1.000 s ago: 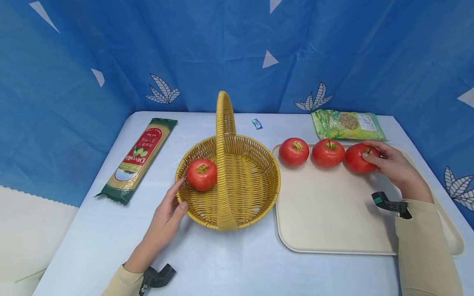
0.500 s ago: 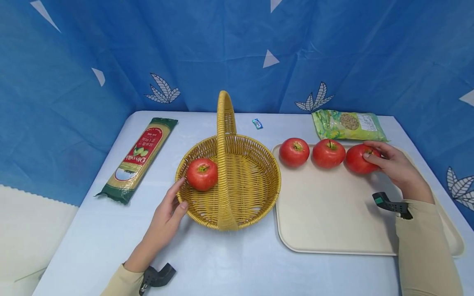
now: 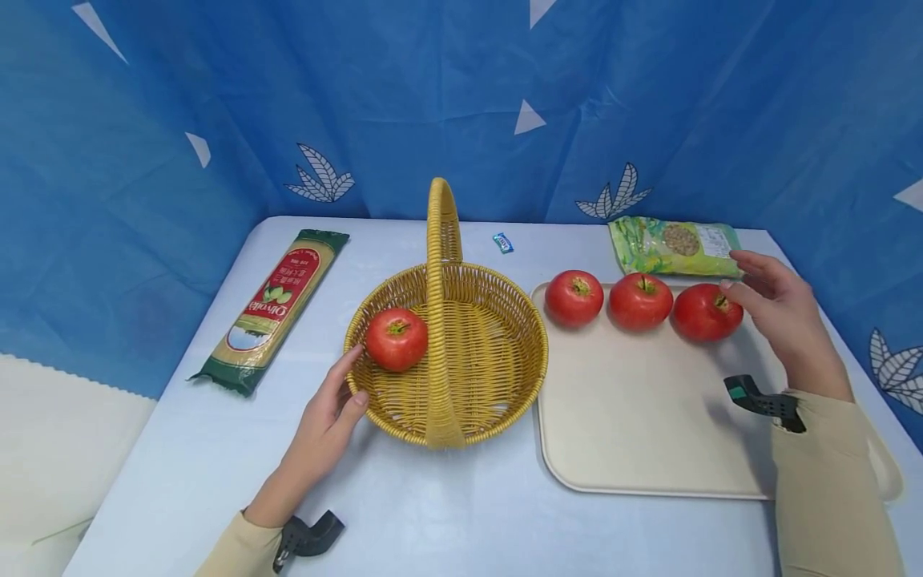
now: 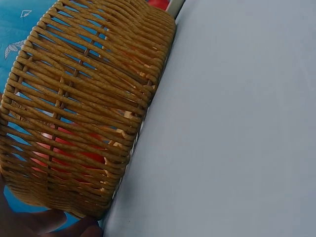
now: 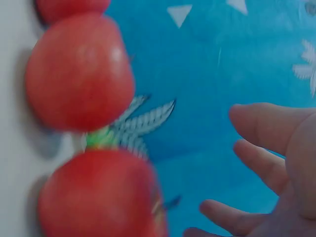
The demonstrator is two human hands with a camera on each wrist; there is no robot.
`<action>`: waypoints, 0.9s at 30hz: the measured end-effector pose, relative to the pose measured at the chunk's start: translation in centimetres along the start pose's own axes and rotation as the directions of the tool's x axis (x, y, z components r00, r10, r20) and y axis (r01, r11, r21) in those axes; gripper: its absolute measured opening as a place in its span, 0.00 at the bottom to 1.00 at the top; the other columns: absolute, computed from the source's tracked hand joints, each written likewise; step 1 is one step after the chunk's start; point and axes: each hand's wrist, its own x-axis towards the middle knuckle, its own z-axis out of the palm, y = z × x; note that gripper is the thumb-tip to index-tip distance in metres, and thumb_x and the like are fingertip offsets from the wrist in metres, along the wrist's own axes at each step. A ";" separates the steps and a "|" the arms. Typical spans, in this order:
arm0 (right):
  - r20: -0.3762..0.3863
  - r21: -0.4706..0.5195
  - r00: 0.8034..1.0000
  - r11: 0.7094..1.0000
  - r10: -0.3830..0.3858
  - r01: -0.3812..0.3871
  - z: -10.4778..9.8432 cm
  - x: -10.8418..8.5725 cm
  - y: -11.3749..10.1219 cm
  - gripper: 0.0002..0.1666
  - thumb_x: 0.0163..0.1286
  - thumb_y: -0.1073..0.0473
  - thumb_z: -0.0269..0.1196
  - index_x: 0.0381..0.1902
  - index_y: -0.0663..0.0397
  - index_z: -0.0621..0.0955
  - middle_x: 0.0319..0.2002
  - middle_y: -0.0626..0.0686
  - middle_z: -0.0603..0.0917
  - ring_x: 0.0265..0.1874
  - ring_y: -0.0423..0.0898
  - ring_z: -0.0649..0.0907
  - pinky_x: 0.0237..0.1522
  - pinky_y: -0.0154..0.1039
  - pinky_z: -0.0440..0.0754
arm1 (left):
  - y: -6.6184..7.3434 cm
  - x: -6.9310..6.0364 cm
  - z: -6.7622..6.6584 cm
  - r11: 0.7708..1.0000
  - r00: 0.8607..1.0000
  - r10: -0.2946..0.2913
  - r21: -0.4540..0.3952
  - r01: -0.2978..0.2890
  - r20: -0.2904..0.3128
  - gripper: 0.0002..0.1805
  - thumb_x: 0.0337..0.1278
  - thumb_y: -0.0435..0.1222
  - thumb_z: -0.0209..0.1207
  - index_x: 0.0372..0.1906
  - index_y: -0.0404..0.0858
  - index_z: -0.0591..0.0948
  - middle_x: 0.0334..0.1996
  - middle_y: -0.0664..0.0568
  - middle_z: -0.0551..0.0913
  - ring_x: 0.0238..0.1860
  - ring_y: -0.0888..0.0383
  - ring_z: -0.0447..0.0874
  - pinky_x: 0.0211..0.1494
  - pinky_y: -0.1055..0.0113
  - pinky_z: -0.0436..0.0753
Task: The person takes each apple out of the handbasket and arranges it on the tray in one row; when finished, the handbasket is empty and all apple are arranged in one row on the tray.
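Note:
A yellow wicker basket [image 3: 476, 361] with a tall handle holds one red apple [image 3: 397, 340] in its left half. The left hand [image 3: 320, 429] touches the basket's left rim, thumb and fingers spread; in the left wrist view its fingertips lie at the foot of the wicker wall [image 4: 79, 98]. Three red apples stand in a row along the back edge of a beige tray [image 3: 649, 425]. Just right of and above the rightmost apple [image 3: 707, 312], the right hand [image 3: 789, 320] hovers with fingers apart and nothing held. The right wrist view shows a gap between it and the apples [image 5: 98, 192].
Left of the basket lies a long pasta packet [image 3: 272, 311]. A green bag of beans [image 3: 678, 245] lies behind the tray, near the right hand. A tiny blue sachet [image 3: 502, 243] is behind the basket. Blue cloth [image 3: 461, 112] hangs along the table's back edge.
The right hand has let go of the rightmost apple and moved up and slightly right. That apple remains in the row. The left hand remains at the basket.

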 end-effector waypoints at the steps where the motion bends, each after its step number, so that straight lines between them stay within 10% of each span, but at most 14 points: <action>1: -0.023 0.008 0.999 1.000 -0.023 0.024 0.1 -0.2 -0.6 0.37 0.77 0.39 0.56 0.80 0.22 0.58 0.84 0.46 0.52 0.83 0.58 0.51 0.75 0.67 0.65 | 0.0 0.0 0.0 1.000 1.000 0.003 -0.002 -0.003 -0.003 0.35 0.72 0.29 0.52 0.80 0.43 0.59 0.79 0.39 0.61 0.74 0.35 0.67 0.65 0.90 0.64; 8: 0.024 -0.027 0.967 0.967 -0.254 0.254 2.2 -1.2 -7.3 0.34 0.77 0.48 0.59 0.78 0.33 0.65 0.79 0.47 0.63 0.79 0.55 0.63 0.62 0.28 0.80 | 0.0 -0.1 0.0 1.000 1.000 -0.003 0.019 0.003 -0.008 0.35 0.73 0.30 0.52 0.80 0.43 0.59 0.79 0.41 0.62 0.75 0.36 0.67 0.65 0.89 0.63; 12: 0.183 -0.015 0.915 0.930 -0.359 0.368 4.6 -1.7 -11.8 0.35 0.75 0.52 0.62 0.77 0.41 0.66 0.78 0.52 0.65 0.76 0.60 0.67 0.57 0.31 0.84 | 0.0 0.0 0.1 1.000 1.000 -0.010 0.013 0.010 0.000 0.35 0.73 0.30 0.52 0.80 0.43 0.59 0.79 0.40 0.61 0.75 0.36 0.67 0.65 0.90 0.63; 18: 0.393 0.111 0.770 0.857 -0.503 0.503 10.1 -2.5 -17.1 0.30 0.74 0.59 0.63 0.72 0.51 0.72 0.75 0.55 0.70 0.74 0.60 0.70 0.67 0.64 0.78 | 0.0 0.1 0.0 0.999 1.000 -0.022 0.024 0.021 0.010 0.35 0.74 0.31 0.52 0.81 0.44 0.58 0.79 0.41 0.61 0.75 0.37 0.67 0.71 0.65 0.76; 23: 0.526 0.190 0.627 0.797 -0.575 0.573 15.1 -3.3 -20.2 0.29 0.74 0.60 0.63 0.70 0.54 0.74 0.73 0.55 0.72 0.71 0.58 0.74 0.69 0.58 0.78 | -0.1 0.1 0.0 1.000 1.000 -0.024 0.018 0.024 0.009 0.35 0.74 0.31 0.52 0.81 0.44 0.58 0.80 0.40 0.61 0.75 0.36 0.67 0.69 0.41 0.76; 27: 0.591 0.219 0.562 0.786 -0.579 0.578 18.6 -3.6 -21.7 0.28 0.73 0.61 0.63 0.69 0.56 0.74 0.70 0.56 0.75 0.68 0.56 0.77 0.66 0.53 0.81 | -0.1 0.0 0.0 1.000 1.000 -0.022 0.012 0.022 0.008 0.35 0.73 0.31 0.52 0.81 0.43 0.58 0.79 0.39 0.60 0.75 0.36 0.67 0.69 0.40 0.76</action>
